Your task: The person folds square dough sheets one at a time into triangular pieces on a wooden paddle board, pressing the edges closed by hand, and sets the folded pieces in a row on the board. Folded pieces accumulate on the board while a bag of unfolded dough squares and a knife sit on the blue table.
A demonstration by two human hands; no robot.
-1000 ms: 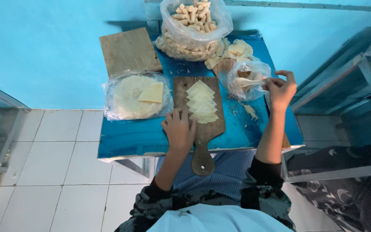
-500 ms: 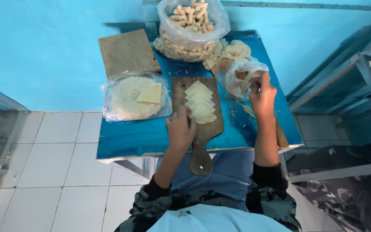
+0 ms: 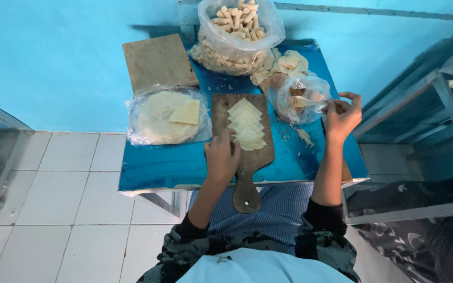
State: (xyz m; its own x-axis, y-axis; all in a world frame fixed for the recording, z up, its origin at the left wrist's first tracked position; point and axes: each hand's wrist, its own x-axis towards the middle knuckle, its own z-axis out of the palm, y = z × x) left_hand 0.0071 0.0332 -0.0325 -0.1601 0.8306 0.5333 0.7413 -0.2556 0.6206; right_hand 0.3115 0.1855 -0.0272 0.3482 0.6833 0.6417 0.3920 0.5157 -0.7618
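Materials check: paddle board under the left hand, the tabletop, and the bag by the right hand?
Paddle board: looks like wood, matte brown, worn, with a hole in the handle. Tabletop: glossy blue with reflections, likely painted or laminated; base material unclear. Bag: thin clear plastic, crinkled and shiny. The left hand rests on the board; the right hand is beside the bag.

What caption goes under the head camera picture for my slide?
Left hand rests on a wooden board of dough squares; right hand holds a spoon over a bagged bowl.

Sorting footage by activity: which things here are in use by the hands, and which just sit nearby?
In use:
left hand on paddle board
pastry squares
right hand at small filling bag

Nearby:
bag of round wrappers
big bag of rolls
plain board
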